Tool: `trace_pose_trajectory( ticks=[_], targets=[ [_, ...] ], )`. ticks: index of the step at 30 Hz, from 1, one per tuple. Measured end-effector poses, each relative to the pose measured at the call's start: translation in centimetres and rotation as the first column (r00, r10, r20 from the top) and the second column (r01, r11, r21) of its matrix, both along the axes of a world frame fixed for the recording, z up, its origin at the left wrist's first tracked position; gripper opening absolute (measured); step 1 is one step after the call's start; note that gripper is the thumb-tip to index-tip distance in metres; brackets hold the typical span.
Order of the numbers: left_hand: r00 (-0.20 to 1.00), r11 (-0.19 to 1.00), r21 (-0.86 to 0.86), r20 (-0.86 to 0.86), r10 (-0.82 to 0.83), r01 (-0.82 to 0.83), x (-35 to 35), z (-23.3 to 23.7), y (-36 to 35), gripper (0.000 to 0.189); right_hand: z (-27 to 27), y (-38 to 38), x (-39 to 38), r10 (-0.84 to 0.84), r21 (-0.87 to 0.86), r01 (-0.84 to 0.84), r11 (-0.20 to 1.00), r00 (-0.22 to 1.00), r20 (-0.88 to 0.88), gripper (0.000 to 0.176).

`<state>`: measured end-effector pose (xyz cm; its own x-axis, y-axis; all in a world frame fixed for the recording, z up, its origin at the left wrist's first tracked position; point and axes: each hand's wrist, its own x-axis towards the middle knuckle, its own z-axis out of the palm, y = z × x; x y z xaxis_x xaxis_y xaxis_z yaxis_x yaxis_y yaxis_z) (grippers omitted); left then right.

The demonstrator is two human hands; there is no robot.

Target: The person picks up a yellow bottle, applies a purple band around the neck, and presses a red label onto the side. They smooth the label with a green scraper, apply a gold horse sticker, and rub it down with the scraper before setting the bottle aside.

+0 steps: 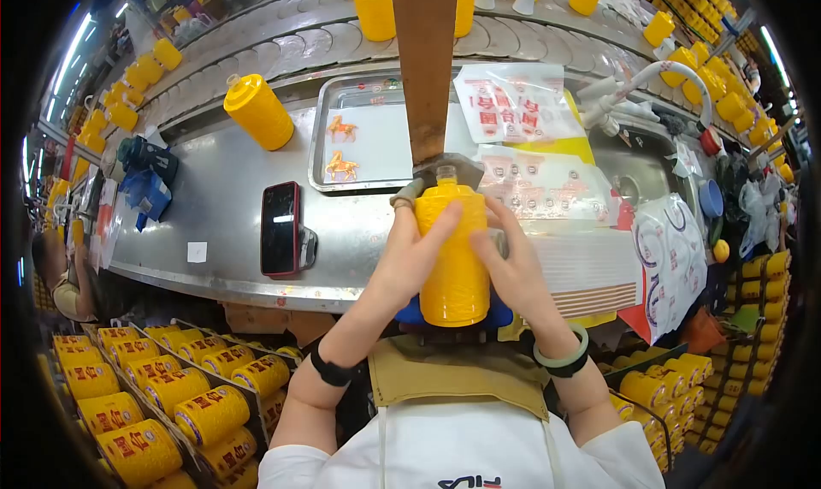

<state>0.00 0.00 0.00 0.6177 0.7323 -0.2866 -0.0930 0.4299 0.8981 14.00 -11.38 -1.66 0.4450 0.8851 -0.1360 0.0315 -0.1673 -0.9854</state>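
A glossy yellow bottle (453,288) with a short clear neck stands upright in front of my chest, at the table's front edge. My left hand (419,245) is closed around its left side, the thumb lying across the front; a grey cover is on one finger. My right hand (516,271) presses against the right side, its thumb and fingers on the upper part. Beyond the neck, a metal tray (321,160) holds a sheet with two orange horse-shaped decals (343,165). To the right lie transfer sheets with red print (505,104) and a second printed sheet (547,181).
A brown upright post (425,70) stands just behind the bottle. On the steel table lie a phone (280,228) and another yellow bottle (259,112). A sink with a faucet (603,108) is at right. Racks of labelled yellow bottles (209,416) flank me; a conveyor (299,40) runs behind.
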Motion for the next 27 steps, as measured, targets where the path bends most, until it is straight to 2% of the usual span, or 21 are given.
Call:
trace_pose_trajectory(
  ticks=[2,3,5,6,7,9,11,12,13,14,15,16,17,18,19,20,21,23,24,26,27],
  targets=[
    [1.0,0.98,0.201,-0.01,-0.001,0.003,-1.2,0.5,-0.8,0.071,1.1,-0.6,-1.2,0.003,0.103,-0.024,0.994,0.981,0.196,0.064],
    [1.0,0.983,0.185,0.009,0.007,-0.009,-0.5,-0.1,-1.0,0.071,1.1,-0.7,-0.4,0.014,0.087,-0.033,0.996,0.977,0.214,0.064],
    [0.997,0.982,0.173,-0.03,0.077,-0.07,-0.3,-1.1,-1.1,0.068,0.9,-0.3,-0.4,0.041,0.009,-0.042,0.999,0.997,0.064,0.063],
    [0.999,0.976,0.219,0.034,-0.005,-0.002,0.1,-3.1,-0.7,0.061,1.7,0.2,-0.6,0.028,-0.041,-0.026,0.999,0.997,0.066,0.059],
    [1.0,0.974,0.225,0.025,0.016,-0.021,-0.2,-2.6,-0.8,0.061,2.2,0.0,-0.9,0.05,-0.034,-0.048,0.998,0.997,0.056,0.059],
    [0.986,0.977,-0.144,0.064,-0.151,0.159,-0.7,-0.7,-0.6,0.056,3.1,-0.6,-0.6,0.081,-0.027,-0.08,0.996,0.997,0.019,0.049],
    [0.991,0.978,-0.174,0.086,-0.098,0.112,-2.1,1.1,-1.2,0.058,4.5,-2.1,0.3,0.139,-0.047,-0.141,0.989,0.989,-0.047,0.043],
    [0.989,0.957,-0.277,0.141,-0.05,0.088,-3.5,2.4,-1.1,0.056,4.7,-2.5,0.9,0.174,-0.077,-0.184,0.98,0.978,-0.117,0.037],
    [0.982,0.923,-0.377,0.191,-0.004,0.078,-5.1,3.2,-0.6,0.054,4.6,-2.6,1.4,0.194,-0.059,-0.202,0.978,0.974,-0.115,0.037],
    [0.973,0.956,-0.291,0.228,0.027,0.041,-7.1,3.4,0.4,0.054,4.4,-2.6,2.0,0.164,-0.063,-0.173,0.983,0.978,-0.127,0.034],
    [0.958,0.987,-0.139,0.262,0.115,-0.08,-9.1,4.1,1.6,0.054,4.4,-2.7,2.5,0.123,-0.075,-0.134,0.988,0.983,-0.139,0.031],
    [0.939,0.975,-0.065,0.263,0.22,-0.21,-11.1,3.9,3.0,0.054,4.4,-2.2,3.2,0.071,-0.044,-0.071,0.996,0.997,-0.008,0.026],
    [0.896,0.878,0.228,0.254,0.364,-0.421,-12.2,5.4,4.5,0.054,4.5,-1.6,4.0,0.054,-0.037,-0.054,0.998,0.999,0.007,0.026],
    [0.798,0.731,0.319,0.23,0.557,-0.603,-13.5,5.2,6.2,0.054,4.7,-0.8,5.1,0.029,-0.006,-0.028,1.0,0.993,0.111,0.023],
    [0.735,0.591,0.453,0.269,0.623,-0.667,-15.3,4.5,8.6,0.057,5.0,0.4,6.2,0.001,0.03,-0.008,1.0,0.977,0.215,0.02],
    [0.68,0.484,0.521,0.294,0.672,-0.703,-16.3,4.7,10.8,0.063,5.3,1.9,7.4,0.028,0.069,-0.057,0.996,0.929,0.369,0.017],
    [0.621,0.395,0.573,0.27,0.736,-0.718,-17.8,3.9,13.2,0.073,5.4,3.8,8.6,0.011,0.09,-0.051,0.995,0.92,0.391,0.017],
    [0.537,0.276,0.612,0.293,0.791,-0.741,-18.7,3.1,17.0,0.08,5.3,8.5,10.7,0.058,0.073,-0.13,0.989,0.785,0.617,0.018],
    [0.525,0.253,0.605,0.326,0.786,-0.755,-19.5,2.0,18.9,0.08,5.5,11.2,11.6,0.046,0.098,-0.139,0.986,0.772,0.634,0.018],
    [0.388,0.054,0.753,0.276,0.879,-0.656,-21.1,-1.0,22.5,0.086,5.9,17.0,13.0,-0.05,0.249,-0.205,0.947,0.669,0.742,0.021],
    [0.364,0.017,0.742,0.308,0.879,-0.67,-21.6,-2.5,24.0,0.086,4.9,20.2,14.6,-0.057,0.273,-0.23,0.934,0.657,0.751,0.021]
  ],
)
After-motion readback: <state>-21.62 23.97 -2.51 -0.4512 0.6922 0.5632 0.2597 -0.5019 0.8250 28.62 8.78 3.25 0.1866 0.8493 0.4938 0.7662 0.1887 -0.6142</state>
